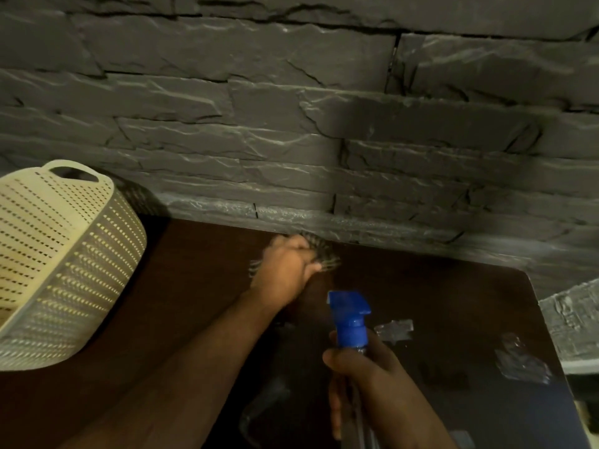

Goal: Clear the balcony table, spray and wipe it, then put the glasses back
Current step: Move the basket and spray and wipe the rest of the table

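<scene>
The left hand (285,267) is gripping a bunched cloth (319,252) on the dark table (453,303), near its wall-side edge. The right hand (372,387) is curling around a blue-topped spray bottle (350,315) above the table. A cream perforated basket (64,260) is sitting at the table's left.

Table (437,303): dark brown, glossy, far edge against the stone wall.
Basket (64,260): cream, perforated, left of the gripped cloth.
Cloth (319,251): on the far edge, under the hand.
</scene>
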`<action>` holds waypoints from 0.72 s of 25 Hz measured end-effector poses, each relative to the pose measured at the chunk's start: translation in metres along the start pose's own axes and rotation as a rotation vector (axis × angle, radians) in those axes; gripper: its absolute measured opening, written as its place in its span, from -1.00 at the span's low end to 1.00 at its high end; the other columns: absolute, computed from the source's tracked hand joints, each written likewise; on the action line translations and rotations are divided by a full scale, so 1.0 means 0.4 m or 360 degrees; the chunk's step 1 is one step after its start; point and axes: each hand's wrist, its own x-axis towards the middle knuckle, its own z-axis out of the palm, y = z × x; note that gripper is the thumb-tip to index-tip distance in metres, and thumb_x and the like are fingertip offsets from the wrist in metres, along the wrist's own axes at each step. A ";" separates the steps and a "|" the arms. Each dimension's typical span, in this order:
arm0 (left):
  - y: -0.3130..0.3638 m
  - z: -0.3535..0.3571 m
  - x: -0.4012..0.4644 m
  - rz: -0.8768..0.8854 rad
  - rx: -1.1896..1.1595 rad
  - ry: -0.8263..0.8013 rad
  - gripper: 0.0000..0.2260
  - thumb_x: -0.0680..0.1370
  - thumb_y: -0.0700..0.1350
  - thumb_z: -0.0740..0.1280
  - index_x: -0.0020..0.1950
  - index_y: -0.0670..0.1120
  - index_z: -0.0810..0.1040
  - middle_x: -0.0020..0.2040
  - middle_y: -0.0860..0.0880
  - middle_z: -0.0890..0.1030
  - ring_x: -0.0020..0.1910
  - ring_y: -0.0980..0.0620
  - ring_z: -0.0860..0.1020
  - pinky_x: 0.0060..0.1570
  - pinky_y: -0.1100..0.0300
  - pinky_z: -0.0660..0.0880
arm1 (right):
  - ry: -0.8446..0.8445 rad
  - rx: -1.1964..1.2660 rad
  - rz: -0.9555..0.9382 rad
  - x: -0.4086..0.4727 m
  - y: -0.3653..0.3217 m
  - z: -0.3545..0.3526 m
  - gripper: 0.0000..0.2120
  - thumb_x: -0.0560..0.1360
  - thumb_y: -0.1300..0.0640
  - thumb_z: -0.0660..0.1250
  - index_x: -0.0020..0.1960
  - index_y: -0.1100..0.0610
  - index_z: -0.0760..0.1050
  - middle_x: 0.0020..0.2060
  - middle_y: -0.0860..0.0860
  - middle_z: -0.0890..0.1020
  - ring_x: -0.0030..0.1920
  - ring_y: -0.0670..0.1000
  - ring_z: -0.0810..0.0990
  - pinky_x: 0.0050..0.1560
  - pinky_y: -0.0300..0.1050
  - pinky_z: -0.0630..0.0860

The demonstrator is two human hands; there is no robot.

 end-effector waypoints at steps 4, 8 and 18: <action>-0.161 -0.055 -0.013 -0.0099 -0.0033 0.0098 -0.74 0.53 0.04 0.35 0.14 -0.04 0.64 0.11 0.01 0.57 0.10 -0.08 0.46 0.09 0.09 0.37 | -0.0049 0.0035 0.0009 -0.017 0.013 0.010 -0.61 0.36 0.23 0.43 0.15 0.04 0.46 -0.48 0.03 0.61 -0.45 0.00 0.57 -0.43 -0.20 0.52; -0.224 -0.078 -0.004 -0.0358 -0.0152 0.0061 -0.73 0.55 0.05 0.33 0.18 -0.04 0.62 0.15 0.00 0.52 0.16 -0.10 0.40 0.14 0.04 0.30 | -0.0098 0.0077 0.0059 -0.024 0.067 0.041 -0.47 0.27 0.23 0.52 0.20 0.09 0.47 -0.37 0.13 0.63 -0.40 0.08 0.58 -0.34 -0.12 0.53; -0.177 -0.054 -0.040 -0.0218 -0.0221 0.0023 -0.73 0.55 0.09 0.30 0.16 0.01 0.63 0.11 0.03 0.52 0.14 -0.05 0.40 0.10 0.05 0.26 | -0.0147 -0.0030 -0.0039 -0.030 0.086 0.127 -0.77 0.48 0.22 0.36 0.12 0.14 0.46 -0.40 0.17 0.52 -0.47 0.08 0.46 -0.43 -0.10 0.44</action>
